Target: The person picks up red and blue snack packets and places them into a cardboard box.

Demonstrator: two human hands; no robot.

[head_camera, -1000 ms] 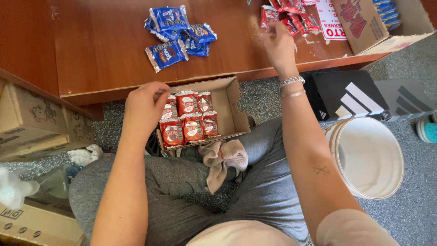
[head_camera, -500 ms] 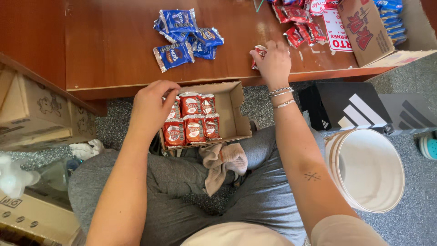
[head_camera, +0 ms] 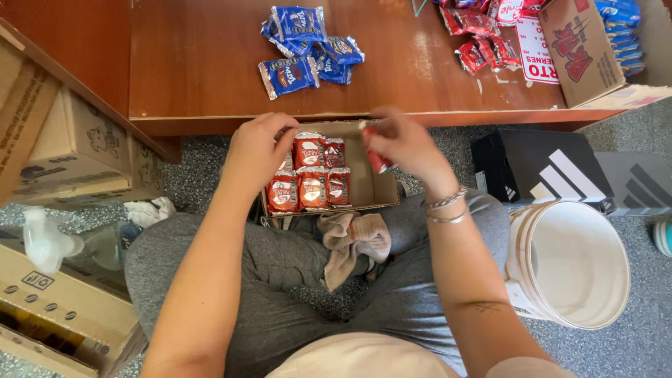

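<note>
Seated person viewed from above, legs in grey trousers crossed on a speckled grey carpet (head_camera: 196,178). A crumpled beige cloth (head_camera: 350,245) lies on the lap, just in front of a shallow open cardboard box (head_camera: 371,189) that rests on the knees against the table edge. The box holds two rows of small red snack packets (head_camera: 311,182) standing side by side in its left part; its right part is bare. The left hand (head_camera: 255,150) rests on the upper left corner of the box, fingers curled over the packets there; whether it grips one cannot be told. The right hand (head_camera: 406,143), with metal bracelets at the wrist, is clenched around a single red snack packet (head_camera: 376,155) held over the right part of the box. To the right on the floor stand a white plastic bucket (head_camera: 570,262) and a black shoe box with white stripes (head_camera: 539,168); to the left stand brown cardboard cartons (head_camera: 70,154). Beyond lies the reddish-brown wooden table (head_camera: 210,63), bearing a heap of blue snack packets (head_camera: 304,45) at centre, loose red packets (head_camera: 483,38) farther right, and a large open cardboard carton (head_camera: 595,49) at the far right corner.
</note>
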